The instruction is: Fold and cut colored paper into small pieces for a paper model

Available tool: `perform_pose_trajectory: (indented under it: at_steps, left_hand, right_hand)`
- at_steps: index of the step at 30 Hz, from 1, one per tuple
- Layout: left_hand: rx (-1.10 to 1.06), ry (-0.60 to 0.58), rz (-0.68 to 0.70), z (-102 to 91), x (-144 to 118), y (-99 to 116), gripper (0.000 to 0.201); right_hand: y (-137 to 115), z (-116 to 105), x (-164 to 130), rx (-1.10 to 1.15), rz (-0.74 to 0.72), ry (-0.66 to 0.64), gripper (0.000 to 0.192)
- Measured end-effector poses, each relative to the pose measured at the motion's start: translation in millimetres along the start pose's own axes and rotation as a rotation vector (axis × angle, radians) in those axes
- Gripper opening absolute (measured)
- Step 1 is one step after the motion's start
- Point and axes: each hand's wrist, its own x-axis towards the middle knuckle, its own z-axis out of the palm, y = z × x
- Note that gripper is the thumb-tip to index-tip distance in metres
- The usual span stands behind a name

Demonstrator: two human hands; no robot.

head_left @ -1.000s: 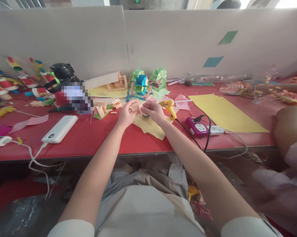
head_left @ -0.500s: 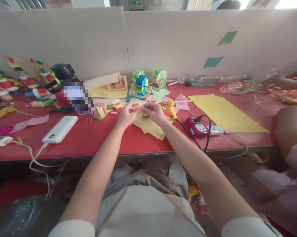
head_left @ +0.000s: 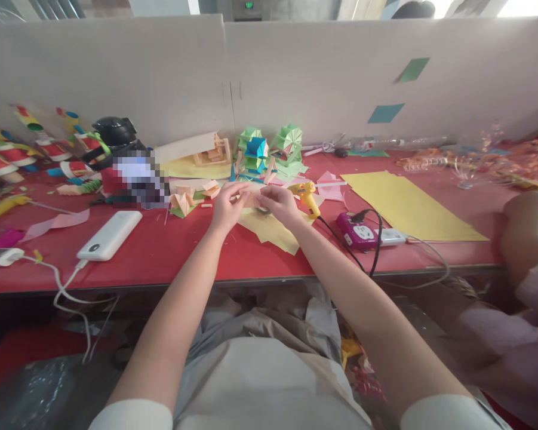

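I pinch the small peach paper piece point(head_left: 253, 199) between both hands, left hand point(head_left: 226, 208) and right hand point(head_left: 278, 204) equally near, its length running between them.

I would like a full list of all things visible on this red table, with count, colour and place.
small folded peach paper piece: one, peach, held between both hands
yellow hot glue gun: one, yellow, right of the hands
purple power strip: one, purple, right of the glue gun
large yellow paper sheet: one, yellow, table right
green and blue folded paper models: several, by the back wall
white power bank: one, white, table left
red table: one, red
left hand: grip shut on the paper piece
right hand: grip shut on the paper piece
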Motion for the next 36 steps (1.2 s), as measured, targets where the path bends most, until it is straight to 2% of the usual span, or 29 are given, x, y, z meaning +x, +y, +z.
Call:
perform_pose_trajectory:
  at_steps: [5, 13, 23, 29, 36]
  left_hand:
    - [0.018, 0.042, 0.004, -1.3, -0.2, 1.0, 0.027]
    - [0.083, -0.042, 0.019, -1.2, -0.6, -1.6, 0.032]
    - [0.054, -0.025, 0.012, -2.1, -0.6, 6.2, 0.033]
    - [-0.064, -0.005, -0.089, -2.5, 0.6, 8.3, 0.03]
    - [-0.125, -0.029, -0.195, -2.3, 1.7, 11.1, 0.027]
  right_hand:
    - [0.9, -0.4, -0.3, 0.012, 0.013, 0.003, 0.031]
    - [7.5, -1.3, 2.6, 0.05, 0.034, 0.026, 0.038]
    - [5.6, -2.3, 1.8, 0.048, 0.021, -0.021, 0.037]
    - [4.2, -1.2, 2.7, 0.099, 0.045, -0.011, 0.042]
    - [5.6, -2.7, 1.6, 0.128, 0.016, -0.031, 0.03]
